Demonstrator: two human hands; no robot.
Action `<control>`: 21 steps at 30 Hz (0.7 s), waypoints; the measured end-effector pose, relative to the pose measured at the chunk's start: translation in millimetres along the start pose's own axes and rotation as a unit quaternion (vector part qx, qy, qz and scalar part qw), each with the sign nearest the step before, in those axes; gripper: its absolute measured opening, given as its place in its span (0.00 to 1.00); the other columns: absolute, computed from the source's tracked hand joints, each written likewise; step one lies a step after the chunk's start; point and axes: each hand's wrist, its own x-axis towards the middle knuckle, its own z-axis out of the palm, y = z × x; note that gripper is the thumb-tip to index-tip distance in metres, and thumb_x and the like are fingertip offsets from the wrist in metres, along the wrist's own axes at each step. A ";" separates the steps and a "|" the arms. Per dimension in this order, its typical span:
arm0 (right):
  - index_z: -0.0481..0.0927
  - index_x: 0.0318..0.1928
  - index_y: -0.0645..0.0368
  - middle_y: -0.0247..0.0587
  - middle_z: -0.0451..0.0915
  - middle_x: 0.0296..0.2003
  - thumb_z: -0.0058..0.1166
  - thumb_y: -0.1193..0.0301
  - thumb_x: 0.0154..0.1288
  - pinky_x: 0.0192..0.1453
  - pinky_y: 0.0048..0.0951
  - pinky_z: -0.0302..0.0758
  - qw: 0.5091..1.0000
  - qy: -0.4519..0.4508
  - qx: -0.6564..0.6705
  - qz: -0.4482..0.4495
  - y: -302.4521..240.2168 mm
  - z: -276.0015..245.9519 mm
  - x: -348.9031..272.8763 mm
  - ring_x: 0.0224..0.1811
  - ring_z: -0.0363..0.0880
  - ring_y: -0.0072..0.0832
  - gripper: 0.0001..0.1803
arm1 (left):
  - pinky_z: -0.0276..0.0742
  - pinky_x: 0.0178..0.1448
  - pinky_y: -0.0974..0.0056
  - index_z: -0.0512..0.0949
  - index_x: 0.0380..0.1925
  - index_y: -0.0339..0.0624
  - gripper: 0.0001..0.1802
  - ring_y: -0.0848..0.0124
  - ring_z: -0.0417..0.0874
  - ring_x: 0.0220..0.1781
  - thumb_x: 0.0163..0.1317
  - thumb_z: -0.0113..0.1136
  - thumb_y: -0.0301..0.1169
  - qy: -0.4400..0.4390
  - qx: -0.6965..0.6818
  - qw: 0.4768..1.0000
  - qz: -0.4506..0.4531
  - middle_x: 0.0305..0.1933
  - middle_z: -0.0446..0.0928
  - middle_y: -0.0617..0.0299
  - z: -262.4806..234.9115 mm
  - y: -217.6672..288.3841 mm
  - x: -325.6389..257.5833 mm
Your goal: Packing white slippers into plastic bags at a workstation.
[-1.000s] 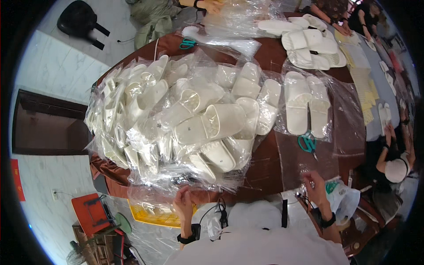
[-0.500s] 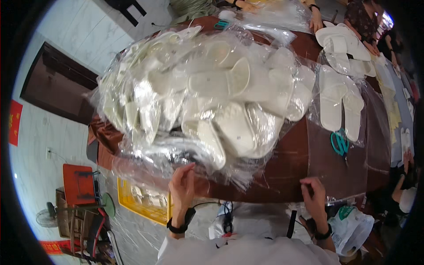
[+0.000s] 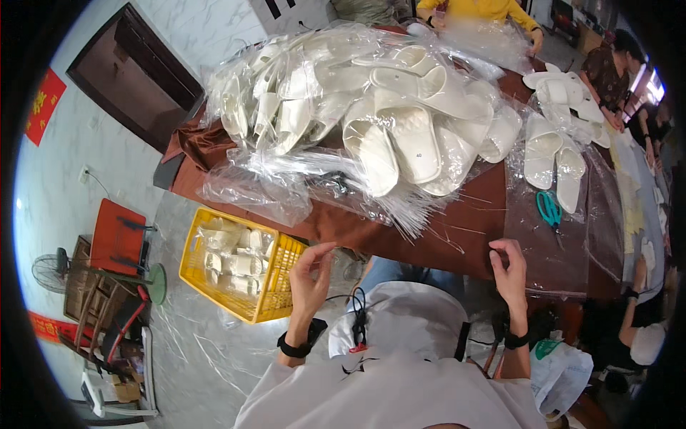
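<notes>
My left hand [image 3: 311,282] hovers by the near table edge, fingers loosely bent and apart, holding nothing. Further right, my right hand [image 3: 509,275] is also empty at that edge, its thumb apart from the curved fingers. Beyond them a large heap of cream slippers [image 3: 416,146] in clear plastic bags covers the table. Thin white strands [image 3: 411,214], perhaps ties, fan out in front of the heap, beside a crumpled clear bag [image 3: 250,196]. Teal-handled scissors [image 3: 549,207] lie beyond my right hand, just below a bagged slipper pair [image 3: 542,154].
A yellow crate [image 3: 286,275] with wrapped slippers stands on the floor left of my left hand. Brown cloth [image 3: 450,250] covers the table. Across it sits a person in yellow [image 3: 514,11]; others work at the right. An orange chair [image 3: 114,236] and a fan [image 3: 50,272] stand left.
The view has shifted, so the table and heap sit higher and more of the crate shows. Both hands stay empty near the table's edge.
</notes>
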 end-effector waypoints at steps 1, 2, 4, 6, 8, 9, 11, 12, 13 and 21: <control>0.75 0.39 0.63 0.41 0.73 0.36 0.50 0.81 0.59 0.40 0.27 0.71 1.000 -0.002 0.011 0.008 0.8 -1.4 -0.3 0.36 0.74 0.31 0.07 | 0.74 0.41 0.72 0.78 0.42 0.37 0.10 0.76 0.79 0.37 0.62 0.54 0.22 0.001 -0.008 1.000 0.004 0.38 0.79 0.60 -0.8 1.7 -3.0; 0.74 0.39 0.63 0.42 0.73 0.37 0.50 0.81 0.59 0.41 0.27 0.72 1.000 -0.002 0.013 0.011 4.3 -2.9 -4.5 0.37 0.75 0.31 0.06 | 0.74 0.41 0.72 0.78 0.43 0.38 0.10 0.76 0.79 0.37 0.62 0.54 0.23 -0.001 -0.002 1.000 0.007 0.38 0.80 0.60 -1.1 5.1 -6.4; 0.75 0.37 0.62 0.42 0.74 0.37 0.51 0.81 0.58 0.42 0.28 0.72 1.000 -0.003 -0.005 -0.007 10.4 -0.2 -5.8 0.39 0.75 0.33 0.06 | 0.74 0.41 0.72 0.78 0.43 0.38 0.10 0.77 0.79 0.36 0.63 0.53 0.23 0.008 0.031 0.999 0.041 0.37 0.80 0.61 -1.4 15.1 -4.7; 0.75 0.36 0.61 0.41 0.73 0.34 0.51 0.81 0.57 0.41 0.29 0.71 0.999 0.004 -0.016 -0.038 12.1 3.7 -5.4 0.38 0.74 0.34 0.06 | 0.74 0.41 0.72 0.78 0.42 0.38 0.10 0.77 0.79 0.36 0.63 0.53 0.23 0.007 0.012 0.999 0.043 0.37 0.80 0.60 -1.9 10.5 0.6; 0.75 0.36 0.61 0.41 0.73 0.34 0.52 0.81 0.57 0.37 0.28 0.70 1.000 0.012 -0.010 -0.019 -4.2 -2.7 -10.2 0.34 0.74 0.32 0.06 | 0.75 0.42 0.72 0.78 0.44 0.36 0.10 0.76 0.79 0.38 0.63 0.52 0.23 -0.018 -0.010 0.999 0.045 0.40 0.79 0.60 -6.1 16.1 6.7; 0.75 0.36 0.61 0.41 0.73 0.34 0.52 0.80 0.57 0.36 0.27 0.70 1.000 0.014 -0.003 -0.016 -9.1 -1.5 -10.4 0.33 0.73 0.32 0.06 | 0.75 0.42 0.72 0.78 0.44 0.36 0.10 0.76 0.79 0.38 0.63 0.52 0.23 -0.014 -0.011 0.998 0.055 0.40 0.79 0.60 -9.6 24.0 14.0; 0.75 0.37 0.61 0.41 0.74 0.34 0.52 0.81 0.57 0.36 0.27 0.70 1.000 0.019 -0.003 -0.015 -18.3 -2.8 -11.0 0.33 0.74 0.31 0.06 | 0.75 0.42 0.72 0.75 0.48 0.35 0.13 0.76 0.79 0.40 0.63 0.53 0.23 -0.072 -0.164 0.984 0.004 0.43 0.78 0.60 -13.1 49.2 30.2; 0.76 0.37 0.61 0.41 0.74 0.34 0.52 0.81 0.57 0.36 0.26 0.71 1.000 0.020 -0.007 -0.007 -20.6 -2.0 -9.7 0.32 0.74 0.31 0.06 | 0.76 0.44 0.71 0.71 0.51 0.33 0.16 0.75 0.78 0.42 0.63 0.54 0.24 -0.119 -0.182 0.976 -0.010 0.46 0.77 0.61 -15.7 62.4 44.9; 0.76 0.37 0.61 0.41 0.74 0.34 0.52 0.81 0.57 0.36 0.26 0.71 1.000 0.024 -0.007 -0.011 -23.9 -0.3 -9.3 0.32 0.74 0.31 0.06 | 0.76 0.44 0.71 0.71 0.51 0.33 0.16 0.75 0.78 0.42 0.63 0.54 0.24 -0.120 -0.183 0.976 -0.004 0.46 0.77 0.61 -18.7 73.7 58.5; 0.78 0.38 0.60 0.39 0.76 0.34 0.55 0.80 0.57 0.39 0.23 0.72 0.998 -0.010 0.067 0.004 -50.2 6.1 3.9 0.35 0.76 0.26 0.08 | 0.71 0.55 0.65 0.64 0.59 0.34 0.26 0.68 0.72 0.56 0.63 0.56 0.32 -0.101 -0.032 0.977 0.182 0.58 0.68 0.55 7.6 148.4 189.6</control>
